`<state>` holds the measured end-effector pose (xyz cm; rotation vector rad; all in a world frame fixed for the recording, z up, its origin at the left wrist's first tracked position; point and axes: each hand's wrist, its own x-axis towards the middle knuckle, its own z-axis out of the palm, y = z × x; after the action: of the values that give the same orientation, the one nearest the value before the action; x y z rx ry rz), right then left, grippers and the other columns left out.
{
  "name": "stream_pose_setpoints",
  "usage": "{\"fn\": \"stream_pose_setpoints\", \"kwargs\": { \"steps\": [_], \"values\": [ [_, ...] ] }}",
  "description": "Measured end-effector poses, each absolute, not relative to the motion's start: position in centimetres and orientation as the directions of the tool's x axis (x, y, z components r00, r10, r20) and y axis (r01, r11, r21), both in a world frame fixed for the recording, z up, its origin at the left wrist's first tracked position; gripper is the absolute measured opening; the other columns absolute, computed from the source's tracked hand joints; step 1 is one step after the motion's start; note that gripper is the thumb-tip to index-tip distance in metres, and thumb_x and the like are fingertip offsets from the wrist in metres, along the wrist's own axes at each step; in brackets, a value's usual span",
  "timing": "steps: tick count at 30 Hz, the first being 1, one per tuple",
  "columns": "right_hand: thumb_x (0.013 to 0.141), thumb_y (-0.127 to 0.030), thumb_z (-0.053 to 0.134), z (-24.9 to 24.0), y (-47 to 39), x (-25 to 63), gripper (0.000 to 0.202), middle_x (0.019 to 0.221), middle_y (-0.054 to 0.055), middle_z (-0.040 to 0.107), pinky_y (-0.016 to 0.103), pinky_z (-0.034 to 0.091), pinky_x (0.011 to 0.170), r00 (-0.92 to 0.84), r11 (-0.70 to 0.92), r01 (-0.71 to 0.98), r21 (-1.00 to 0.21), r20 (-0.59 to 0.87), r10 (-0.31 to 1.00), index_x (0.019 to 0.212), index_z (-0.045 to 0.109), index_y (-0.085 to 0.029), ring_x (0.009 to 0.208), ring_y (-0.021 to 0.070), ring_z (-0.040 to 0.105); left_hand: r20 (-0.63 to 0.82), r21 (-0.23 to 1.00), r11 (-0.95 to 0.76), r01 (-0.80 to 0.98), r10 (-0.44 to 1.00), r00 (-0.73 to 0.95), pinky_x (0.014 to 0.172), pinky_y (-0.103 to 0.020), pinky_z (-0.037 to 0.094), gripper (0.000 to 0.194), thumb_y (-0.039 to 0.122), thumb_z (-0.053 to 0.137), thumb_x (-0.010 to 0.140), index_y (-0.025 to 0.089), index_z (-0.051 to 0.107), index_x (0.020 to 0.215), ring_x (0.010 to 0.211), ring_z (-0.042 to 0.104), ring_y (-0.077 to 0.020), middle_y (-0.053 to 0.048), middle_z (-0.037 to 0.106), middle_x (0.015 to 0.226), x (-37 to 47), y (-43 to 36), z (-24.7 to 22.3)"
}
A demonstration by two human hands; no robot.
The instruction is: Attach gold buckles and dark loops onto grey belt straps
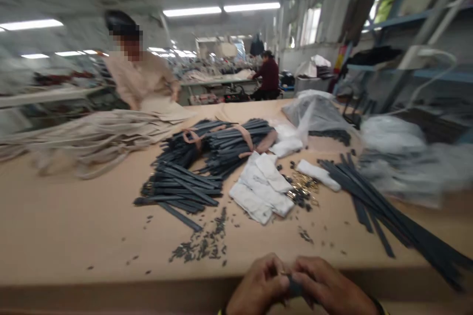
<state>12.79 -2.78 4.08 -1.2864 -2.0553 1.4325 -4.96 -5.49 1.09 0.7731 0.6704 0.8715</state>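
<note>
Close together at the table's front edge, my left hand (260, 286) and my right hand (323, 284) both pinch a small dark strip piece (294, 287). A tiny gold-coloured bit shows between the fingertips; its shape is blurred. Beyond them lie white folded cloths (261, 188), a heap of gold metal rings or hooks (306, 184) with small black parts, and scattered small dark pieces (205, 243). Dark strips (185, 189) form a pile left of the cloths, with tied bundles (236, 145) behind.
Long dark strips (391, 206) spread over the right side of the table (74, 236). Plastic bags (399, 152) stand behind them. Beige fabric strips (96, 138) cover the back left, near a standing person (144, 76). Another person (269, 76) sits farther back.
</note>
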Motion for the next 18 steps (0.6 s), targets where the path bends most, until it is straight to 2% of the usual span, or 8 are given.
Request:
{"fn": "stream_pose_setpoints", "kwargs": {
  "steps": [2,4,9,14,16,18],
  "values": [
    [0.082,-0.044,0.043,3.9,-2.1,13.3,0.033,0.062,0.0,0.057,0.022,0.038,0.054,-0.632,0.105,0.42,-0.901,-0.208,0.747,0.077,0.058,-0.015,0.057,0.0111,0.051,-0.197,0.834,0.399,-0.381,0.861,0.469,0.058,-0.021,0.037,0.024,0.029,0.065,0.072,0.013,0.047,0.07,0.063,0.05,-0.0084,0.0,0.054,0.067,-4.8,-4.4,0.7],
    [0.078,-0.041,0.051,3.9,-1.5,13.6,0.028,0.062,-0.001,0.056,0.019,0.034,0.05,-0.596,0.08,0.436,-0.896,-0.22,0.773,0.078,0.058,-0.014,0.057,0.0096,0.048,-0.208,0.87,0.378,-0.316,0.864,0.459,0.059,-0.021,0.036,0.022,0.028,0.061,0.075,0.013,0.046,0.07,0.062,0.049,-0.0081,0.0,0.055,0.065,-4.7,-3.5,0.6],
    [0.079,-0.031,0.051,3.5,-0.3,14.0,0.018,0.056,-0.002,0.055,0.017,0.035,0.049,-0.552,-0.026,0.393,-0.919,-0.258,0.793,0.077,0.055,-0.013,0.05,0.008,0.049,-0.214,0.91,0.347,-0.225,0.86,0.463,0.061,-0.021,0.037,0.021,0.028,0.058,0.077,0.014,0.044,0.071,0.062,0.051,-0.0085,0.0,0.058,0.064,-4.3,-1.8,0.9],
    [0.076,-0.022,0.054,3.6,1.6,14.6,0.008,0.057,-0.002,0.06,0.019,0.037,0.055,-0.536,0.165,0.503,-0.849,-0.157,0.829,0.072,0.056,-0.015,0.055,0.0096,0.054,-0.351,0.901,0.431,-0.054,0.795,0.495,0.049,-0.019,0.039,0.024,0.034,0.054,0.078,0.012,0.048,0.077,0.049,0.053,-0.0085,-0.002,0.06,0.06,-3.0,0.5,1.3],
    [0.077,-0.024,0.054,3.5,3.1,15.3,0.01,0.06,-0.002,0.06,0.019,0.037,0.055,-0.55,0.192,0.512,-0.837,-0.148,0.822,0.072,0.056,-0.016,0.056,0.0096,0.054,-0.352,0.908,0.418,-0.036,0.805,0.478,0.046,-0.019,0.04,0.026,0.037,0.053,0.078,0.011,0.049,0.074,0.046,0.053,-0.0082,-0.002,0.059,0.057,-2.6,1.4,1.4],
    [0.078,-0.031,0.054,3.1,5.0,16.0,0.015,0.063,0.0,0.061,0.019,0.038,0.054,-0.451,0.163,0.565,-0.808,-0.137,0.882,0.073,0.055,-0.016,0.057,0.0104,0.054,-0.348,0.914,0.404,-0.038,0.83,0.437,0.044,-0.018,0.04,0.027,0.037,0.054,0.078,0.012,0.049,0.072,0.044,0.052,-0.0076,-0.001,0.058,0.056,-2.3,2.0,1.3]
  ]
}}
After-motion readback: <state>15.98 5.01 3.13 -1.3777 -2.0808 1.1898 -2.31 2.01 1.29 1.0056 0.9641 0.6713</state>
